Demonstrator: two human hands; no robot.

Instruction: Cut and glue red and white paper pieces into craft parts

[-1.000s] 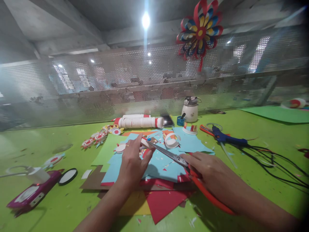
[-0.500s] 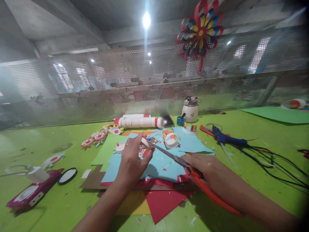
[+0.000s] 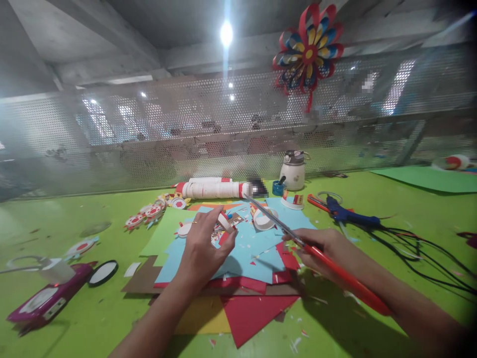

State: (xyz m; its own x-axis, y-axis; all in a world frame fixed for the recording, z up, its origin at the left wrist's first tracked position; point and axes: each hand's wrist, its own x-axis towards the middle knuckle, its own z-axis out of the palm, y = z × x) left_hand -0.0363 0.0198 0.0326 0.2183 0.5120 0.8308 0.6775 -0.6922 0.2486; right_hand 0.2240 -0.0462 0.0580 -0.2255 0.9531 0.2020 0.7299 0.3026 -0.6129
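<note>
**Strip and scissors over the paper pile**

Low centre, a red sheet (image 3: 257, 311) lies under blue paper (image 3: 257, 248). Above it, the left hand (image 3: 203, 248) pinches a white strip (image 3: 224, 222). Right of centre, the right hand (image 3: 324, 248) grips red-handled scissors (image 3: 350, 281), blades slanting up-left, apart from the strip. Farther back lie a glue gun (image 3: 350, 215), a roll (image 3: 212, 189) and a jar (image 3: 293, 173). A paper flower (image 3: 308, 49) hangs upper right.

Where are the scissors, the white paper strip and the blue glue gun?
scissors (image 3: 346, 279): head view, on the red handle, held by the right hand (image 3: 326, 244).
white paper strip (image 3: 225, 222): head view, on its curved middle, pinched by the left hand (image 3: 203, 253).
blue glue gun (image 3: 348, 215): head view, on its body.
</note>
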